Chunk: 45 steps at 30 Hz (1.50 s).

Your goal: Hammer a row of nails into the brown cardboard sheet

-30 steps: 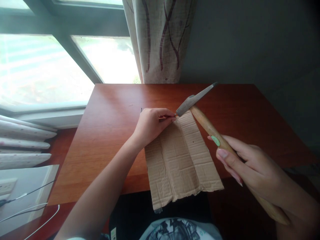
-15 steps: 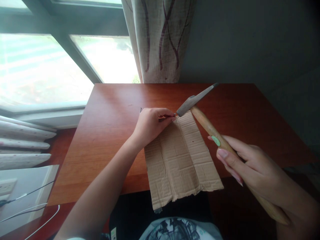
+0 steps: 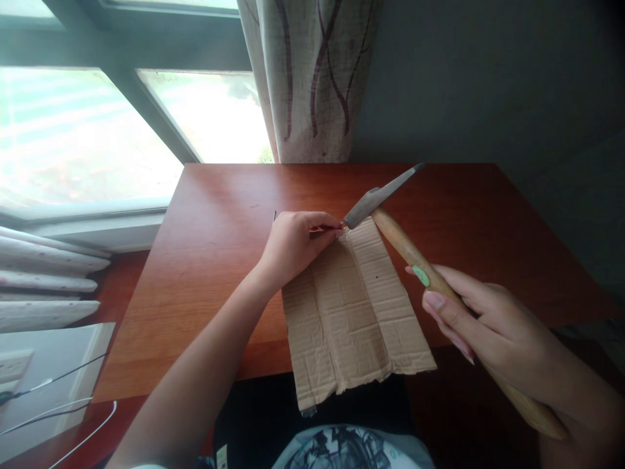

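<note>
My right hand (image 3: 493, 326) is wrapped round the wooden handle of a hammer (image 3: 405, 244), which has a green oval sticker. Its long metal head slants up to the right, with the lower face close beside my left fingertips. My left hand (image 3: 295, 241) is closed in a pinch at the far edge of a piece of corrugated cardboard (image 3: 351, 312). Between thumb and forefinger shows the small tip of what looks like a nail (image 3: 342, 225); the rest is hidden. The cardboard lies on the table and hangs over its near edge.
The reddish-brown wooden table (image 3: 209, 260) stands by a bright window (image 3: 209, 117). A thin dark metal tip (image 3: 274, 215) shows behind my left hand. A patterned curtain (image 3: 317, 78) hangs at the back. Cables (image 3: 63, 404) and a wall socket (image 3: 14, 366) are at lower left.
</note>
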Each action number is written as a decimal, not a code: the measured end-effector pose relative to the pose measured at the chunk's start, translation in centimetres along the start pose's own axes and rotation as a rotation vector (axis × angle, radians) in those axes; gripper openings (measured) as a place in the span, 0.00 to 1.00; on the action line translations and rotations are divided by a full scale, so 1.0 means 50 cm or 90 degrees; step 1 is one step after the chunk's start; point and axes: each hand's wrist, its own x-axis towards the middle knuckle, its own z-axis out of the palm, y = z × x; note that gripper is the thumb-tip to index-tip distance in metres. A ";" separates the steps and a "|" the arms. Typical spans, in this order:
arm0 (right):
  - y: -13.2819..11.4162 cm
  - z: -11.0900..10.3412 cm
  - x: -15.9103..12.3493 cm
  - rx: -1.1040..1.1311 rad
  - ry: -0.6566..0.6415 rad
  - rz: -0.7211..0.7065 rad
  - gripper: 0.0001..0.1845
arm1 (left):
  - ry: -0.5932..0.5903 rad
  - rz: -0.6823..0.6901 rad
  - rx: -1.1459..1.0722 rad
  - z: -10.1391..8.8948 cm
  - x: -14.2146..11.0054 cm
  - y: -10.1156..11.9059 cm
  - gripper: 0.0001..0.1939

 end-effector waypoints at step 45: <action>-0.042 -0.013 0.004 -0.097 0.018 -0.059 0.23 | -0.014 0.008 0.054 0.002 0.003 -0.006 0.06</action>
